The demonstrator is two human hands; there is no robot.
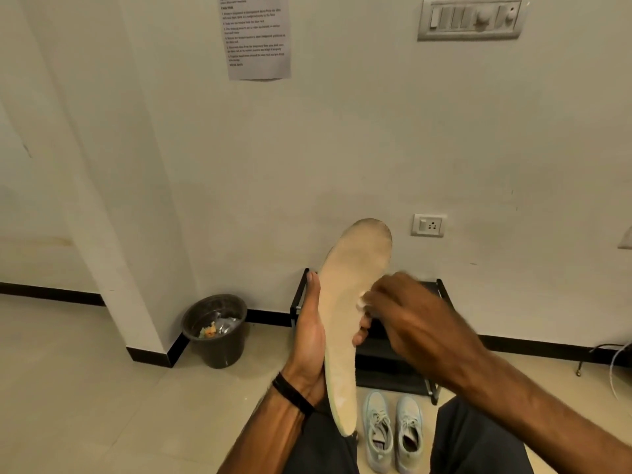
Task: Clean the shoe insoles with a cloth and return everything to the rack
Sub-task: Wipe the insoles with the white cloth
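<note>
- Insole (pixel 352 302): beige, long, held upright in the middle of the scene, toe end up and far, heel end down and near, its broad face turned to the right; the upper part shows grey soiling.
- Left hand (pixel 309 336): grips the insole from the left, palm along its back edge, thumb stretched up beside it, fingertips curling round to its right edge; a black band sits on the wrist.
- Right hand (pixel 407 316): blurred, fingers bunched together on a small white cloth (pixel 362 300), pressed against the insole's face at mid-length.
- Cloth: only a small white scrap shows at the fingertips; the rest is hidden by the hand.
- Shoe rack (pixel 386 367): black, low, against the far wall behind the hands; largely hidden, so what is on its shelves cannot be told.
- Shoes (pixel 393 432): a pale blue-grey laced pair, side by side on the floor, just near of the rack, between the person's dark-trousered knees.
- Bin (pixel 215 331): dark, round, on the floor to the left of the rack, beside the wall corner; scraps lie inside.
- Wall items: a printed sheet (pixel 256 35) top centre, a switch panel (pixel 471 18) top right, a socket (pixel 428 225) right of the insole's tip.
</note>
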